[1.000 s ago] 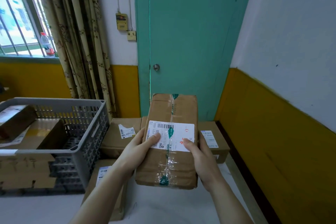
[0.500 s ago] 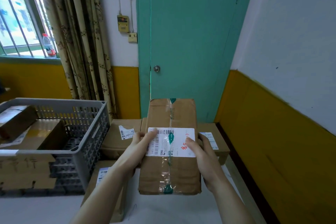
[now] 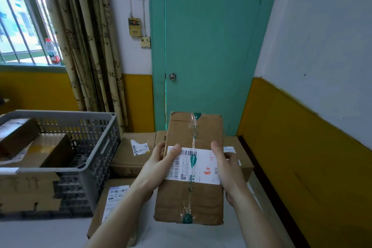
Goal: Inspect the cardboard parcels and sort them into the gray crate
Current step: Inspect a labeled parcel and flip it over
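Observation:
I hold a flat cardboard parcel [image 3: 193, 197] in front of me, above the white table, its white shipping label and green-printed clear tape facing up. My left hand [image 3: 156, 169] grips its left edge with the thumb on the label. My right hand [image 3: 227, 169] grips the right edge, thumb on top. The gray crate [image 3: 94, 159] stands at the left and holds cardboard parcels [image 3: 18, 137]. More parcels lie on the table: one behind at the centre [image 3: 134, 153], one behind the held parcel at the right [image 3: 239, 159], and one under my left forearm [image 3: 106, 205].
A cardboard sheet with handwriting [image 3: 24, 191] leans against the crate's front. A green door [image 3: 201, 46] and yellow-and-white walls close the far and right sides. A curtain [image 3: 84, 46] and a barred window with a bottle [image 3: 52, 51] stand behind the crate.
The held parcel has come lower and nearer to me, and both hands have slid along its sides; the left thumb now lies on the label's upper left corner.

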{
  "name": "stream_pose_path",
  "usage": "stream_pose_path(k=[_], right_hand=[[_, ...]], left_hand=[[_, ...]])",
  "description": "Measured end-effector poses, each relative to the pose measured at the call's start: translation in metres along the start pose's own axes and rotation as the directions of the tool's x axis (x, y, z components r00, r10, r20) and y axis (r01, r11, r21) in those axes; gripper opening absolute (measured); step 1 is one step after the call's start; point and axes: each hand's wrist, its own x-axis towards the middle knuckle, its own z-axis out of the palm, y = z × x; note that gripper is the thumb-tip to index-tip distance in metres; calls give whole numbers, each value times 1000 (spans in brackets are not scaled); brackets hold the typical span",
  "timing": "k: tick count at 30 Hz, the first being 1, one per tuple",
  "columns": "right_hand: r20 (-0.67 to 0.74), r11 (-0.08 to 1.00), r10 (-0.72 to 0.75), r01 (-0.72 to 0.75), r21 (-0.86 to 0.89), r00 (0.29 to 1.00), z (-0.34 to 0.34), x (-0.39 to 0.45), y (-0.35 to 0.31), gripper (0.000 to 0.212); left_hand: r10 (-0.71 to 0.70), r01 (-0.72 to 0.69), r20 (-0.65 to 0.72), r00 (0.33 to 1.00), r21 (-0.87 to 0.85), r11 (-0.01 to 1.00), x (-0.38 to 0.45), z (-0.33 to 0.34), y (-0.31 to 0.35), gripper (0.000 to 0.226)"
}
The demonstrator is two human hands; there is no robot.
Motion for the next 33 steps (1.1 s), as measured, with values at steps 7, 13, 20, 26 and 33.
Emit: stream_pose_path(k=[7, 13, 20, 26, 33], right_hand=[[97, 987, -34, 18, 159, 995, -3, -3, -3, 46], [78, 995, -55, 48, 88, 995, 0, -5, -4, 33], [-131, 904, -327, 270, -330, 936, 12, -13, -7, 67], [-81, 862, -390, 332, -383, 917, 16, -19, -8, 68], [78, 927, -256, 267, -262, 964, 20, -24, -12, 65]], left_hand=[[41, -27, 153, 987, -93, 995, -3, -12, 6, 77], [76, -70, 82, 994, -76, 995, 0, -14, 3, 92], [113, -111, -60, 992, 33, 993, -4, -2, 4, 104], [172, -157, -185, 968, 95, 983, -5, -7, 7, 94], [102, -99, -1, 995, -210, 973, -8, -11, 13, 39]])
